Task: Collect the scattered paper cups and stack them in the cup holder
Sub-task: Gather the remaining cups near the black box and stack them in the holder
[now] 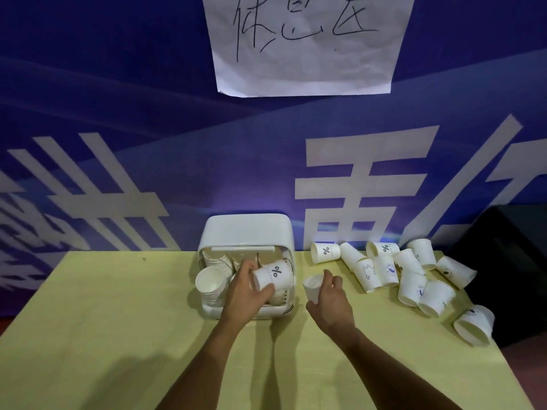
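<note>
Paper cups point(408, 273) lie heaped on the worktop point(118, 321) to the right of the cup holder point(247, 232), whose left side carries a nested stack point(211, 284). The left hand point(245, 291) has its fingers wrapped round a printed cup point(273, 275) over the holder's opening. The right hand point(331, 300), just right of the holder, curls its fingers round a plain cup point(312, 287). Stacking seems in hand; next, the printed cup likely needs lining up with a stack and seating
</note>
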The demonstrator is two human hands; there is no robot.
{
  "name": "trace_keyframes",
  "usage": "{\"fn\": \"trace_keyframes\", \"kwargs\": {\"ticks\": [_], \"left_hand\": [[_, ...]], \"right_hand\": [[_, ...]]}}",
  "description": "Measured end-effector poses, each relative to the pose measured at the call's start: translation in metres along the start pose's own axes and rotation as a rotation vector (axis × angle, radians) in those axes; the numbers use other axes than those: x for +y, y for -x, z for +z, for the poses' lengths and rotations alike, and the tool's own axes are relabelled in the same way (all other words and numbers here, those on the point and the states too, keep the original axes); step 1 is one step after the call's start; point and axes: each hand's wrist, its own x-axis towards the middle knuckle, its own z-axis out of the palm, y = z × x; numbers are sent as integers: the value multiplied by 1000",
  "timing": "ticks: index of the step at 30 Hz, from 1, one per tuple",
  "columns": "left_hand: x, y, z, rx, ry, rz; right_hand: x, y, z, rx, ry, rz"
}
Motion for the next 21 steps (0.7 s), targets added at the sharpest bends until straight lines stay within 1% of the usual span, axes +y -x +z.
{"fn": "trace_keyframes", "kwargs": {"ticks": [6,9,12,21], "left_hand": [[-13,0,1,31,63,-91],[-13,-3,3,9,136,-117],[-11,-8,6,-10,138,-109],[-3,-15,20,44,119,-2]], "right_hand": [[-2,0,-4,7,22,10],[-3,0,-6,8,25,9],[-3,1,-7,9,25,15],[0,6,-8,9,39,24]]}}
